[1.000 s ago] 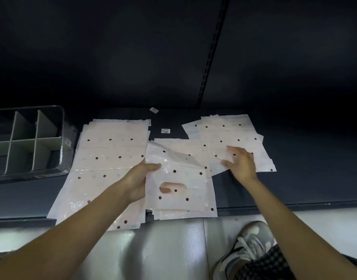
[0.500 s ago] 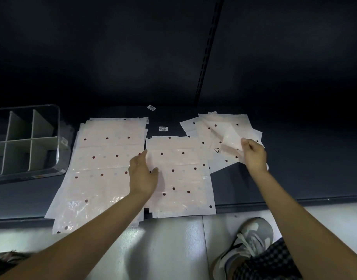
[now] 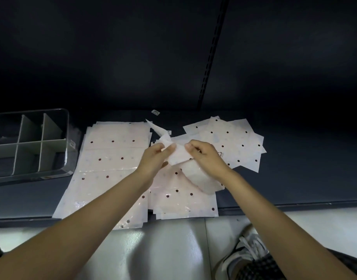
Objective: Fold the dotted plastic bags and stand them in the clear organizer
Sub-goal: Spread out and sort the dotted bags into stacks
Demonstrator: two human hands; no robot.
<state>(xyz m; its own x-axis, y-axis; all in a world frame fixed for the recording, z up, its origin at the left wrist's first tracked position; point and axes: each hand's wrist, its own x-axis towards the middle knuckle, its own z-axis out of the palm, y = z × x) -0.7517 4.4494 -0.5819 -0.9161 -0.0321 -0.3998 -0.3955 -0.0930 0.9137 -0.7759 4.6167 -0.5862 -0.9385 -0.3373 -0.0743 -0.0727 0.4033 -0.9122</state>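
head | we fold 1 dotted bag (image 3: 180, 156) mid-air | left hand (image 3: 153, 158) + right hand (image 3: 204, 156) both pinching it | next: crease, stand in organizer (image 3: 66, 138) far left

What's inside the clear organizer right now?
The clear organizer shows grey dividers forming compartments; no folded bags stand in those visible. Its left part is cut off by the frame, and the near compartments' floors are partly hidden behind the dividers.

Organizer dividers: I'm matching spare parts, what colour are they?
Pale grey-green, opaque, inside the clear organizer; the head view shows them.
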